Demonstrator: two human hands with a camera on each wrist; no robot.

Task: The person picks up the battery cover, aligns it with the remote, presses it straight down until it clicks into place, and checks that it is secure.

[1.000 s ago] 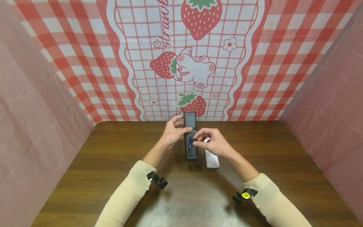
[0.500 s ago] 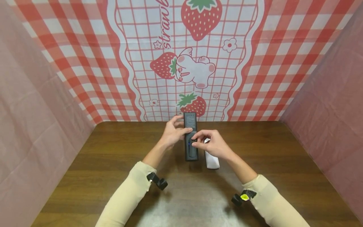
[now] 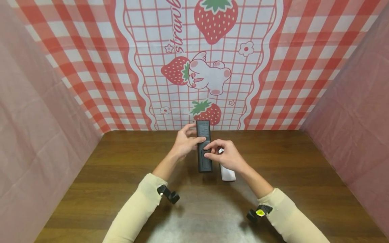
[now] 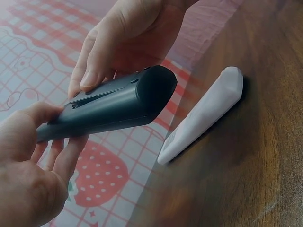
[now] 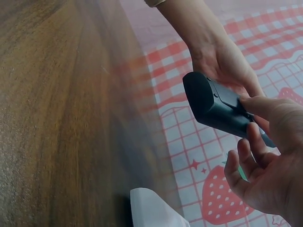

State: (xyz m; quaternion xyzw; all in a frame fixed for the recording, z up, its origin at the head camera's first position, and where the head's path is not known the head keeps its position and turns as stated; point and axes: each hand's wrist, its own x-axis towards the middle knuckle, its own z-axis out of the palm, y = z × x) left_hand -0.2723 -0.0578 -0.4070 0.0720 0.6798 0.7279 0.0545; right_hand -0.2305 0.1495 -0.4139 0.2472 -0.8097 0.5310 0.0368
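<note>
A black remote control (image 3: 204, 165) is held above the table with its back towards the head camera. My left hand (image 3: 184, 141) grips it around the middle, thumb across the back and fingers beneath. The right hand (image 3: 226, 153) pinches the battery cover (image 4: 105, 90) between thumb and forefinger at the compartment. Along one side, the left wrist view shows a narrow gap between cover and body. In the right wrist view the remote's blunt end (image 5: 198, 97) faces the camera. Whatever lies under the cover is hidden now.
A slim white object (image 4: 203, 113), shaped like a remote, lies on the brown wooden table (image 3: 121, 162) just right of the black remote. Behind the table hangs a strawberry-print cloth (image 3: 209, 67). Pink cloth walls (image 3: 349, 111) stand at both sides.
The battery cover has gone from tilted, with something blue showing beneath, to lying almost flat over the compartment. My right hand has shifted slightly left with it. The left hand stays put.
</note>
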